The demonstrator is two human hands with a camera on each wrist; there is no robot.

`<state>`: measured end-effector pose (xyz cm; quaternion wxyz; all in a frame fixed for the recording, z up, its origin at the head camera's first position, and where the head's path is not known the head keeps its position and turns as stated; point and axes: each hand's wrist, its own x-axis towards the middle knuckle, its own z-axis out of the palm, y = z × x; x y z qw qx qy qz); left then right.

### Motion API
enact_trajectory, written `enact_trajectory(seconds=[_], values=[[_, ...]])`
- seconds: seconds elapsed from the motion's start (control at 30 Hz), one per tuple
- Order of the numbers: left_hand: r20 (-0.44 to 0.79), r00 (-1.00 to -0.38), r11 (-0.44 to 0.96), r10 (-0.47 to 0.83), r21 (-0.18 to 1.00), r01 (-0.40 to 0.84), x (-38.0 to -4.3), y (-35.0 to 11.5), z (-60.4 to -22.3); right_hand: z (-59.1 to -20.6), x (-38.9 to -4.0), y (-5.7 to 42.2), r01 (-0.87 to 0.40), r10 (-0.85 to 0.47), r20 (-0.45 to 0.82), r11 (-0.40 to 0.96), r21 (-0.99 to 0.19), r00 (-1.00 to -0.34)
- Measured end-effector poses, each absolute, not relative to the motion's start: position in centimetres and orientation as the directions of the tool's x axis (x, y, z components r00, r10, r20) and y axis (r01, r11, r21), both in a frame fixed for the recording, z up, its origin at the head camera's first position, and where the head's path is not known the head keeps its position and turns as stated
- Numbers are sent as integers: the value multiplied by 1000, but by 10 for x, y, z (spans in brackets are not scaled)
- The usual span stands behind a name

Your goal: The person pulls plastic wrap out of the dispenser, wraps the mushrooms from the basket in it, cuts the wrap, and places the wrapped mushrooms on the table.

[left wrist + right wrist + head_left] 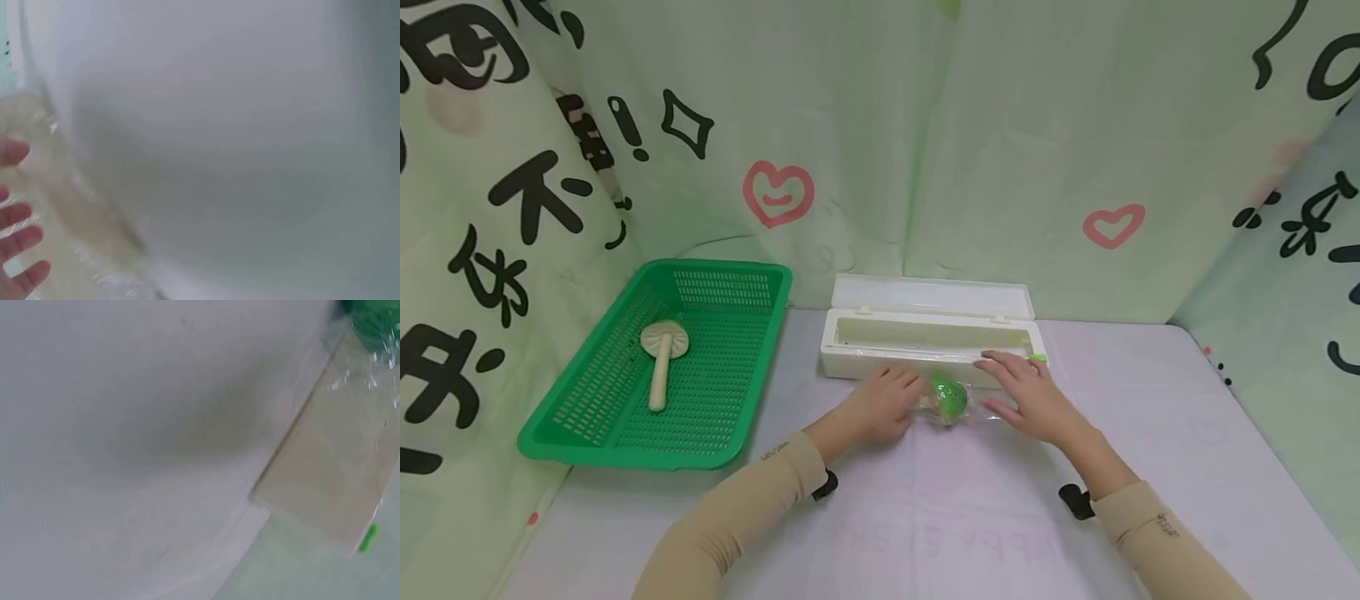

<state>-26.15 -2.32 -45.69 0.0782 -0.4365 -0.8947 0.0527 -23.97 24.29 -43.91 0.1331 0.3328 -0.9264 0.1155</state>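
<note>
In the head view a round green item [950, 399] with a pale part on its left lies in clear plastic film [973, 408], in front of a long white film dispenser box [880, 364]. My left hand [878, 406] is at the item's left side, its fingers bent downward and their tips hidden. To the right, my right hand [1026, 393] has its fingers spread over the film and the box's front corner. The right wrist view shows the green item [378, 325] under shiny film beside the box [325, 469]. Fingers [22, 240] appear at the left wrist view's edge.
A green plastic basket [756, 375] stands on the left, holding a pale mushroom-shaped item [659, 367]. The dispenser's lid [932, 296] is raised at the back, with a bright green piece [1038, 357] at its right end. A printed curtain [865, 167] hangs behind the white-covered table [925, 533].
</note>
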Motion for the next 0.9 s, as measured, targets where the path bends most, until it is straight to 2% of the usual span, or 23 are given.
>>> enact_trajectory(seconds=[0.13, 0.23, 0.33, 0.43, 0.63, 0.9], values=[[84, -552, 558, 829, -174, 811, -269, -17, -442, -433, -246, 264, -545, -442, 406, 819, -181, -800], [163, -487, 513, 858, -207, 833, -275, -9, -433, -434, -250, 276, -475, -355, 428, 853, -217, -831], [242, -434, 489, 868, -266, 830, -283, 1, -424, -437, -252, 285, -412, -299, 403, 882, -230, -865], [268, -410, 481, 872, -315, 818, -292, 14, -417, -441, -254, 290, -352, -263, 347, 909, -224, -900], [252, -407, 475, 878, -366, 800, -304, 40, -407, -447, -258, 295, -280, -221, 292, 943, -180, -931], [190, -465, 503, 865, -336, 797, -305, 71, -400, -448, -265, 297, -260, -226, 264, 961, -99, -938]])
